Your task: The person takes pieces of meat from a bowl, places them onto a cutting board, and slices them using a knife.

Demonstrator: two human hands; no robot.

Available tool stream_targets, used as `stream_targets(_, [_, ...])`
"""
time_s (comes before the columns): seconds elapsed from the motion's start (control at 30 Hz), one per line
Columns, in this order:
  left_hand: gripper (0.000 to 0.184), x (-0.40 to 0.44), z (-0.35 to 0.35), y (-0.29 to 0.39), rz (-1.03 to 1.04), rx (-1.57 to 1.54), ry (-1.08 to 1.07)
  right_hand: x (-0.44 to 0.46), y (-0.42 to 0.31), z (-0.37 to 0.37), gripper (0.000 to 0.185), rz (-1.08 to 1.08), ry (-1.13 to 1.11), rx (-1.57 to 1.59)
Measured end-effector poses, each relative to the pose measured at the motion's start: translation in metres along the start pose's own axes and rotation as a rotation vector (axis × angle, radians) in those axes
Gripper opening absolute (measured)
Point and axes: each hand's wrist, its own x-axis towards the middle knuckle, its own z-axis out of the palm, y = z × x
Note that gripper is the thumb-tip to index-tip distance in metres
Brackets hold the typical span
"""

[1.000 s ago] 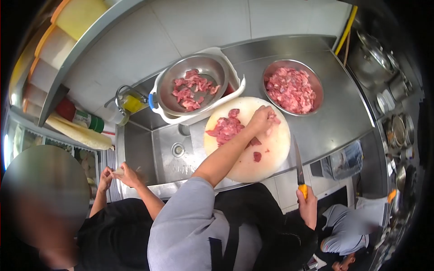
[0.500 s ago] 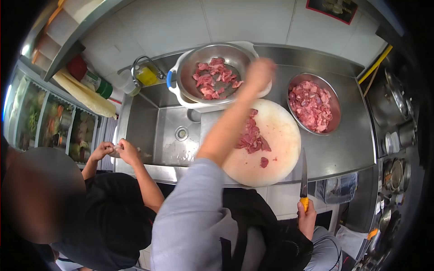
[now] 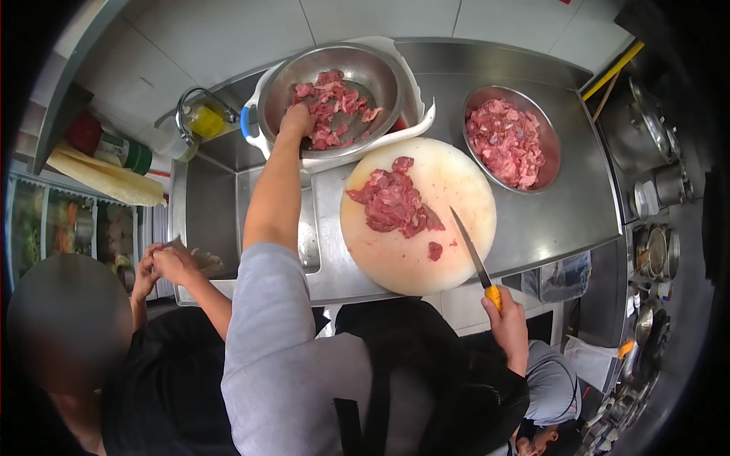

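While a yellow-handled knife [image 3: 477,261] is being gripped in the right hand [image 3: 508,323] at the lower right of centre, its blade slanting over the edge of a round cutting board [image 3: 468,178], the left hand [image 3: 298,121] is being held inside a metal bowl [image 3: 382,74] at the upper centre-left, at the cut meat [image 3: 334,106]; whether its fingers are closed on a piece cannot be told. Part of that bowl's base is being shown bare between the pieces. The bowl is being supported by a white tub [image 3: 417,128], in whose right end something red is being partly covered. At mid-frame, a heap of darker meat pieces [image 3: 391,199] is being borne by the board, one small piece lying apart below. At the upper right, a second metal bowl [image 3: 551,158] is being largely occupied by chopped, pinkish meat [image 3: 503,143]. Board and second bowl are being carried by the steel counter [image 3: 559,228].
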Motion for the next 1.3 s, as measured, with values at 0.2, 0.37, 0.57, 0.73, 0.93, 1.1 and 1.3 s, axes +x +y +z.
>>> stream_targets(0.2, [0.04,-0.008,-0.031,0.01,0.036,-0.181,0.132,0.073,-0.028,0.011,0.034,-0.148,0.015,-0.235])
stream_targets(0.37, [0.039,-0.017,-0.059,0.019,0.077,-0.861,0.1,0.131,-0.044,0.021,0.031,-0.152,0.007,-0.293])
stream_targets(0.57, [0.026,-0.116,-0.152,0.101,0.15,-1.241,-0.124,0.129,-0.043,0.023,0.031,-0.259,-0.093,-0.292])
stream_targets(0.73, [0.022,-0.157,-0.148,0.146,0.428,-1.47,-0.447,0.086,0.004,-0.005,0.035,-0.255,0.018,-0.114])
stream_targets(0.93, [0.025,-0.213,-0.066,0.237,0.438,-1.551,-0.985,0.024,0.063,-0.025,0.036,-0.053,0.139,0.07])
stream_targets(1.1, [0.025,-0.261,0.025,0.243,0.333,-0.696,-0.448,0.002,0.084,-0.025,0.035,0.028,0.115,0.198])
stream_targets(1.3, [0.032,-0.37,0.095,0.228,0.852,-0.281,0.335,-0.015,0.091,-0.024,0.034,0.065,0.09,0.265])
